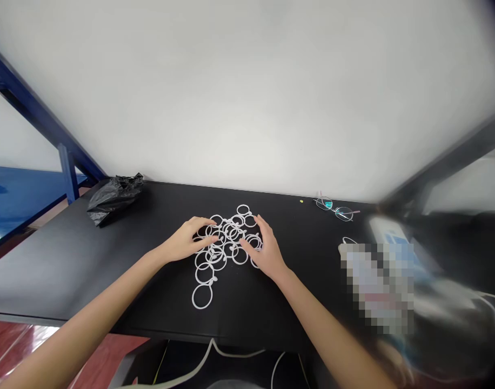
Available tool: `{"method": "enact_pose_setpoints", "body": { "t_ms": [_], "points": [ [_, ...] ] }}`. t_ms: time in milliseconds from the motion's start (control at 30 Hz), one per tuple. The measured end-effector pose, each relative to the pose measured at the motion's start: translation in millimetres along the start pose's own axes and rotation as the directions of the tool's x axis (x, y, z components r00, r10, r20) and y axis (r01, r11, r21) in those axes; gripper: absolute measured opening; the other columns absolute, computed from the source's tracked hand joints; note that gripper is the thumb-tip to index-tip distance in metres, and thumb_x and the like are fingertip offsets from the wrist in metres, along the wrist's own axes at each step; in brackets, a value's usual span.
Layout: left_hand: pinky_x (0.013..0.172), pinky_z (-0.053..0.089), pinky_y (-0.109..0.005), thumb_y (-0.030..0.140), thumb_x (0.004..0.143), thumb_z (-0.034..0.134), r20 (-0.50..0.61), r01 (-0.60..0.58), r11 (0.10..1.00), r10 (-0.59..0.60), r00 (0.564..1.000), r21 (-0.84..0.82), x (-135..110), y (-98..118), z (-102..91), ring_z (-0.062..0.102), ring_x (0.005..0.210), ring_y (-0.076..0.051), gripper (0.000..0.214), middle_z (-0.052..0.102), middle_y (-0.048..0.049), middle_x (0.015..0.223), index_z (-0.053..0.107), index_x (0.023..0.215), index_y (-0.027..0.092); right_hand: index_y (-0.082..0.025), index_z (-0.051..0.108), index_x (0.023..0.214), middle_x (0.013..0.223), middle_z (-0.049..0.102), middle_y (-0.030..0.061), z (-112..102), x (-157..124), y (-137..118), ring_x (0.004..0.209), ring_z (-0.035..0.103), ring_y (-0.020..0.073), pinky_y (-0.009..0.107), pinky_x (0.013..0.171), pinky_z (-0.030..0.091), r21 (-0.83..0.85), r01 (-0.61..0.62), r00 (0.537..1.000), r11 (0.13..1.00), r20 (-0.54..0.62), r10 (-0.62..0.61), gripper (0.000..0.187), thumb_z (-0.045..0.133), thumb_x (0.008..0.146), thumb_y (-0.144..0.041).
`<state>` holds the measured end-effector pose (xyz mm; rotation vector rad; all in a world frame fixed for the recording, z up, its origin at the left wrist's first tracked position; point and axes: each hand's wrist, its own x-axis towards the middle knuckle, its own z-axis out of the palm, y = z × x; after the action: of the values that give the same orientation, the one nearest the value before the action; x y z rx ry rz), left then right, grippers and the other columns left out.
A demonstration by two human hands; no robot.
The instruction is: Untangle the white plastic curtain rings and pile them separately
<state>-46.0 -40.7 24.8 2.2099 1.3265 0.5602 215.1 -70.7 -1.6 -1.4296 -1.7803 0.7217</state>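
Note:
A pile of several white plastic rings (227, 237) lies on a black table (109, 254). My left hand (188, 237) rests on the pile's left side, fingers spread and lying over the rings. My right hand (263, 248) rests on the pile's right side, fingers stretched out and touching rings. Neither hand has a ring lifted. Two rings (202, 296) trail out of the pile toward the table's near edge.
A crumpled black plastic bag (113, 197) sits at the table's far left. A pair of glasses (334, 209) lies at the far right by the white wall. A blurred white device with cables (393, 259) is on the right. Cables (215, 359) hang below the table's front edge.

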Motion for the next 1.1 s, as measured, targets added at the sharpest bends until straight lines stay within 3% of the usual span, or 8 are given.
{"method": "enact_pose_setpoints", "body": {
  "t_ms": [133, 200, 400, 567, 700, 800, 933, 1100],
  "points": [
    [0.113, 0.028, -0.060, 0.071, 0.066, 0.070, 0.131, -0.080, 0.992, 0.066, 0.989, 0.101, -33, 6, -5.8, 0.021, 0.145, -0.041, 0.105, 0.023, -0.0141, 0.159, 0.027, 0.151, 0.028, -0.020, 0.032, 0.149, 0.160, 0.022, 0.0155, -12, 13, -3, 0.148, 0.020, 0.0327, 0.057, 0.116, 0.025, -0.069, -0.052, 0.997, 0.996, 0.053, 0.055, 0.080, 0.059, 0.084, -0.059],
    [0.112, 0.020, -0.066, 0.076, 0.058, 0.072, 0.184, -0.117, 0.981, 0.088, 0.979, 0.155, -43, 7, -2.1, 0.005, 0.147, -0.046, 0.127, 0.003, -0.0146, 0.163, 0.005, 0.156, 0.030, -0.025, 0.024, 0.153, 0.163, 0.012, 0.0124, -17, 25, -3, 0.150, 0.012, 0.0343, 0.060, 0.116, 0.020, -0.140, 0.000, 0.985, 0.990, 0.170, 0.024, 0.091, 0.060, 0.080, -0.066],
    [0.111, 0.009, -0.071, 0.081, 0.054, 0.069, 0.197, -0.197, 0.958, 0.156, 0.968, 0.211, -32, -2, 18.4, -0.006, 0.146, -0.049, 0.141, -0.009, -0.0174, 0.162, -0.014, 0.154, 0.029, -0.029, 0.018, 0.155, 0.164, 0.007, 0.0100, -13, 54, -1, 0.150, 0.002, 0.0369, 0.062, 0.117, 0.013, -0.212, 0.321, 0.839, 0.923, 0.515, -0.173, 0.111, 0.068, 0.067, -0.073],
    [0.115, 0.007, -0.065, 0.076, 0.061, 0.069, 0.193, -0.231, 0.955, 0.195, 0.962, 0.185, -6, -8, 29.9, 0.007, 0.148, -0.044, 0.131, 0.005, -0.0173, 0.163, -0.008, 0.155, 0.027, -0.026, 0.035, 0.149, 0.159, 0.028, 0.0122, -1, 53, 1, 0.148, 0.016, 0.0378, 0.060, 0.116, 0.016, -0.183, 0.414, 0.822, 0.892, 0.497, -0.279, 0.102, 0.071, 0.065, -0.071],
    [0.115, 0.023, -0.056, 0.063, 0.072, 0.069, 0.113, -0.220, 0.969, 0.208, 0.972, 0.110, 10, 2, 33.9, 0.028, 0.141, -0.038, 0.102, 0.031, -0.0159, 0.154, 0.018, 0.152, 0.026, -0.023, 0.051, 0.137, 0.145, 0.049, 0.0108, 5, 48, 2, 0.139, 0.034, 0.0339, 0.053, 0.113, 0.028, -0.147, 0.432, 0.852, 0.890, 0.391, -0.349, 0.078, 0.072, 0.072, -0.062],
    [0.107, 0.036, -0.050, 0.054, 0.077, 0.069, 0.082, -0.217, 0.975, 0.213, 0.974, 0.042, 21, 13, 35.0, 0.046, 0.125, -0.033, 0.080, 0.046, -0.0135, 0.141, 0.035, 0.143, 0.025, -0.021, 0.060, 0.120, 0.123, 0.061, 0.0094, 4, 47, 3, 0.117, 0.051, 0.0283, 0.045, 0.101, 0.043, -0.128, 0.409, 0.887, 0.904, 0.290, -0.360, 0.058, 0.073, 0.075, -0.056],
    [0.094, 0.047, -0.042, 0.050, 0.076, 0.071, 0.048, -0.207, 0.978, 0.209, 0.977, -0.035, 34, 23, 39.5, 0.055, 0.109, -0.029, 0.070, 0.056, -0.0124, 0.124, 0.044, 0.135, 0.022, -0.019, 0.063, 0.103, 0.098, 0.062, 0.0076, 3, 46, 5, 0.096, 0.055, 0.0258, 0.040, 0.084, 0.050, -0.207, 0.355, 0.929, 0.912, 0.193, -0.317, 0.041, 0.072, 0.078, -0.051],
    [0.083, 0.051, -0.036, 0.049, 0.073, 0.074, -0.028, -0.220, 0.973, 0.219, 0.975, -0.074, 47, 26, 44.0, 0.064, 0.095, -0.026, 0.059, 0.065, -0.0093, 0.110, 0.056, 0.121, 0.021, -0.021, 0.060, 0.099, 0.096, 0.061, 0.0058, 4, 43, 5, 0.090, 0.060, 0.0232, 0.033, 0.076, 0.050, -0.232, 0.290, 0.957, 0.929, 0.065, -0.282, 0.032, 0.069, 0.080, -0.045]
  ]
}}
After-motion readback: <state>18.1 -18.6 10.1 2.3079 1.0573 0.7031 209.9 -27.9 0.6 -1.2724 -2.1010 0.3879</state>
